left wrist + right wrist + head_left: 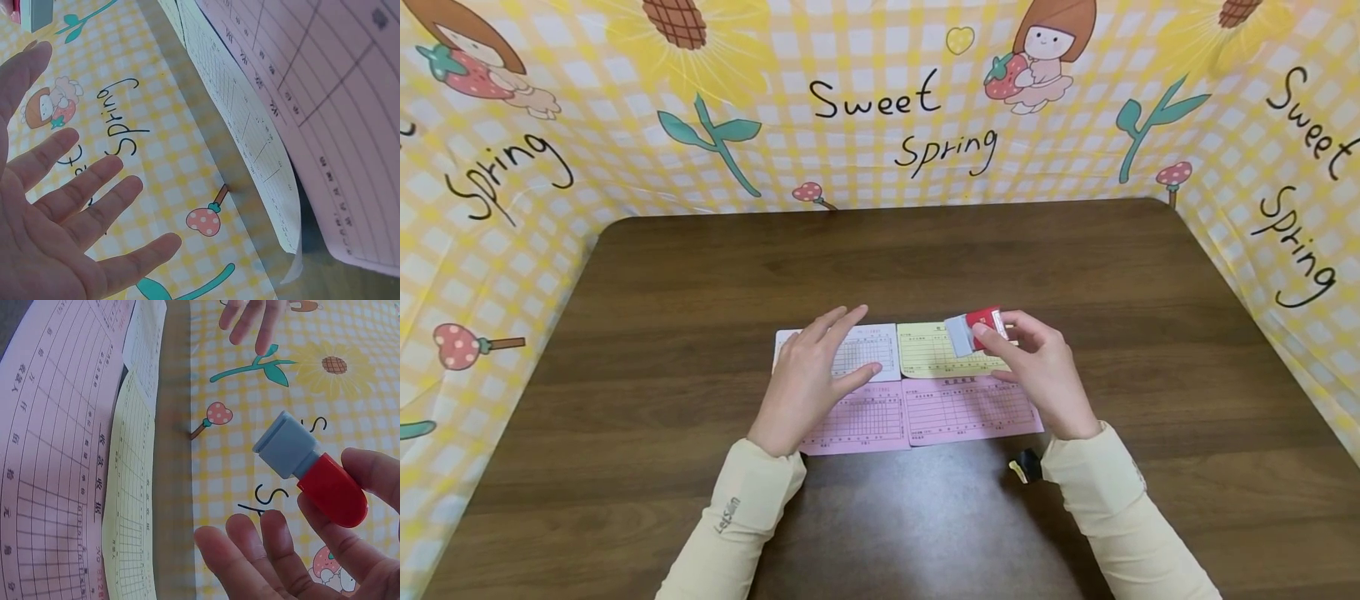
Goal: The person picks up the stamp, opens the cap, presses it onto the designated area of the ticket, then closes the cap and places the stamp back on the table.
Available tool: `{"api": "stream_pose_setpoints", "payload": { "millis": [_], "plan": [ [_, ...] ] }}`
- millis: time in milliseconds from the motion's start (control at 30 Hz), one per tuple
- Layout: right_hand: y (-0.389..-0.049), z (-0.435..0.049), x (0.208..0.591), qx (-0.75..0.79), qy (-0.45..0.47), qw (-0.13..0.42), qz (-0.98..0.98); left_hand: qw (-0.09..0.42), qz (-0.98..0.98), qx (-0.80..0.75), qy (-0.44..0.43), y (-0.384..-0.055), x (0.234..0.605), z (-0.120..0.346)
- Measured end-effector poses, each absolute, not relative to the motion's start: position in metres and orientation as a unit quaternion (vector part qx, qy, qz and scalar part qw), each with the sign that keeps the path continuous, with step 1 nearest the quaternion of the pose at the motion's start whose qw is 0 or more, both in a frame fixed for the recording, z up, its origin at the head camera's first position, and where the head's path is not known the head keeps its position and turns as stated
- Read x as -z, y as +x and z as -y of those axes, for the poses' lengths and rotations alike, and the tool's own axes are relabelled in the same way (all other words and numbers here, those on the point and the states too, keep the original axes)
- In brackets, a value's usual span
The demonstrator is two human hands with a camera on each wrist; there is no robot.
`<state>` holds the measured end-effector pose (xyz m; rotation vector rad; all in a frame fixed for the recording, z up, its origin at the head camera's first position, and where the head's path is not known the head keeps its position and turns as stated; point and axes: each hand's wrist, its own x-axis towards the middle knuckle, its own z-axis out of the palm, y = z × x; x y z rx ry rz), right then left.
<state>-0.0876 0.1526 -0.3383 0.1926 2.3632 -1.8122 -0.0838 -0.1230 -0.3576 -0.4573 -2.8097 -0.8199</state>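
My right hand (1051, 371) pinches a red and grey hand stamp (331, 490) by its red body, between thumb and index finger. Its grey end points left, above the yellow receipt slip (921, 357), and the other fingers stay spread. Over the white slip (886, 337) hovers my left hand (797, 383), palm down with its fingers apart, holding nothing. Below these lie a left pink slip (868, 421) and a right pink slip (966, 414), edge to edge with them. Part of the white slip is hidden under the left hand.
A small black object with a yellow strip (1028, 465) lies near the right sleeve, its kind unclear. The brown wooden table (760, 250) reaches back to a yellow checked cloth (865, 50), which also stands along the left and right sides.
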Motion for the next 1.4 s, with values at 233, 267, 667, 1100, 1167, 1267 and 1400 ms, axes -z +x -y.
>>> {"api": "stream_pose_setpoints", "payload": {
  "millis": [233, 267, 667, 1100, 1167, 1267, 1400],
  "plan": [
    [-0.089, -0.15, 0.339, 0.617, 0.057, 0.083, -0.78, 0.099, 0.937, 0.294, -0.16, -0.084, 0.357, 0.123],
    [-0.089, -0.149, 0.339, 0.618, 0.055, 0.083, -0.78, 0.098, 0.937, 0.296, -0.16, -0.084, 0.357, 0.122],
    [-0.092, -0.144, 0.341, 0.64, 0.041, 0.083, -0.763, 0.082, 0.926, 0.333, -0.156, -0.083, 0.356, 0.119],
    [-0.09, -0.14, 0.34, 0.653, 0.041, 0.082, -0.752, 0.085, 0.915, 0.362, -0.159, -0.083, 0.354, 0.114],
    [-0.089, -0.14, 0.34, 0.654, 0.041, 0.083, -0.751, 0.087, 0.914, 0.363, -0.16, -0.083, 0.354, 0.113],
    [-0.089, -0.139, 0.34, 0.655, 0.042, 0.085, -0.75, 0.091, 0.913, 0.364, -0.162, -0.082, 0.354, 0.112],
    [-0.088, -0.138, 0.341, 0.654, 0.041, 0.086, -0.75, 0.091, 0.91, 0.371, -0.163, -0.083, 0.353, 0.109]
  ]
}}
